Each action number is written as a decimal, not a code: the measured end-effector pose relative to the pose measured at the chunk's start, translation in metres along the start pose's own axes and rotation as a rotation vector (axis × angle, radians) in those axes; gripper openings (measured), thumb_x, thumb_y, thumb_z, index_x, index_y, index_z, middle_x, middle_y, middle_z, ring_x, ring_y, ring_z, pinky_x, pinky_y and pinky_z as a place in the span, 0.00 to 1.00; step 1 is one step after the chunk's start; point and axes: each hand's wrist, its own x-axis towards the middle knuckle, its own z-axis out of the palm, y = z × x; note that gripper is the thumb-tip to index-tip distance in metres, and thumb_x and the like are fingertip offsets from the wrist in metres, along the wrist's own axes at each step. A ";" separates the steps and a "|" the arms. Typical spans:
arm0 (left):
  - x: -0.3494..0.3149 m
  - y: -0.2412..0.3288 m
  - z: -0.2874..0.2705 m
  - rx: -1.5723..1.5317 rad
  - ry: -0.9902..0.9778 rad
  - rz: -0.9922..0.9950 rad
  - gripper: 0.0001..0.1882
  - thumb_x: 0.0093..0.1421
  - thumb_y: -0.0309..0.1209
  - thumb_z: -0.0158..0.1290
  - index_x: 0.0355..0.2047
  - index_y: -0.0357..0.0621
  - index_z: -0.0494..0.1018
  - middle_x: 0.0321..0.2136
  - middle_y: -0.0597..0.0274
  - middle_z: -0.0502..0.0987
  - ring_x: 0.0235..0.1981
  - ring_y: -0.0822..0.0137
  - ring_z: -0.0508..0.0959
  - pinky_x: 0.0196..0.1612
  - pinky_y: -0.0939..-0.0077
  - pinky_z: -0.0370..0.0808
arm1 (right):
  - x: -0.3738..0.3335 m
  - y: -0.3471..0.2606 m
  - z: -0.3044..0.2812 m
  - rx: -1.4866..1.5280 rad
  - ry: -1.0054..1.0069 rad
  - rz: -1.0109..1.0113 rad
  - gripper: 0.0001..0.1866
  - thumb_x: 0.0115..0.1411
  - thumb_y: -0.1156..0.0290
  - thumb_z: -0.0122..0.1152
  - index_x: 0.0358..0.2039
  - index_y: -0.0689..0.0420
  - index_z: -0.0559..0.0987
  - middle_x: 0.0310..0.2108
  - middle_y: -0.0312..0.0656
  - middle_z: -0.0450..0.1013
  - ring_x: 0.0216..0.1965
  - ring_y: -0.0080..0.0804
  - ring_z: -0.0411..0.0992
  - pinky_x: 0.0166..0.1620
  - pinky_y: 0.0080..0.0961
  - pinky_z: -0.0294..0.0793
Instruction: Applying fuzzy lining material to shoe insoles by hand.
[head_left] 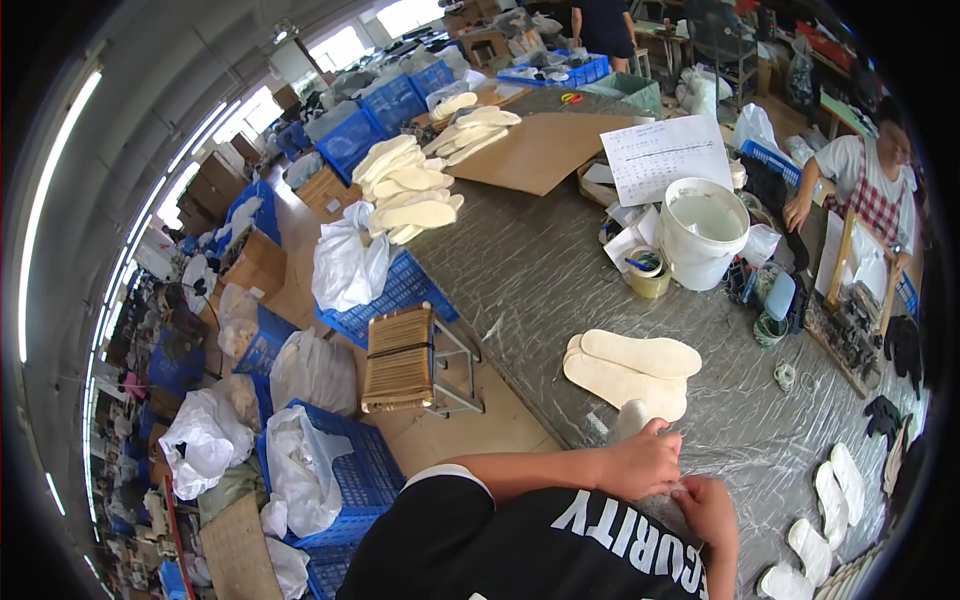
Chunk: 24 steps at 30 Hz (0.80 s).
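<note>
Flat cream insoles point(632, 372) with rounded ends overlap near the hands point(640, 466).

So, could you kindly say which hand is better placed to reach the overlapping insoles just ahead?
Likely the left hand: it is nearer those insoles, while the right hand sits lower in the view, farther from them.

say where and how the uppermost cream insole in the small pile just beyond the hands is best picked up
Probably pinch the uppermost insole by its right end, coming in low from the right. It lies flat, offering little to grasp from above, but that rounded end juts a little past the insole beneath.
</note>
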 end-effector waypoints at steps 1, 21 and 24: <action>-0.001 0.000 0.000 -0.002 0.000 -0.001 0.04 0.50 0.32 0.56 0.23 0.48 0.75 0.25 0.69 0.75 0.43 0.64 0.69 0.57 0.44 0.54 | -0.001 -0.002 -0.001 -0.019 0.011 -0.002 0.10 0.51 0.68 0.65 0.27 0.63 0.78 0.19 0.55 0.70 0.21 0.52 0.69 0.27 0.38 0.67; -0.003 -0.002 0.006 0.160 0.020 -0.054 0.06 0.46 0.32 0.55 0.16 0.46 0.76 0.21 0.60 0.75 0.40 0.58 0.71 0.53 0.44 0.59 | -0.004 -0.012 -0.001 -0.052 -0.047 -0.010 0.13 0.49 0.65 0.69 0.28 0.62 0.78 0.18 0.54 0.70 0.20 0.53 0.69 0.25 0.38 0.67; -0.004 0.004 0.010 0.146 0.034 -0.060 0.06 0.47 0.32 0.56 0.16 0.46 0.76 0.21 0.61 0.75 0.40 0.58 0.71 0.53 0.44 0.60 | -0.010 -0.005 0.001 0.036 -0.029 -0.021 0.13 0.49 0.66 0.69 0.29 0.62 0.78 0.18 0.54 0.70 0.20 0.53 0.69 0.26 0.38 0.67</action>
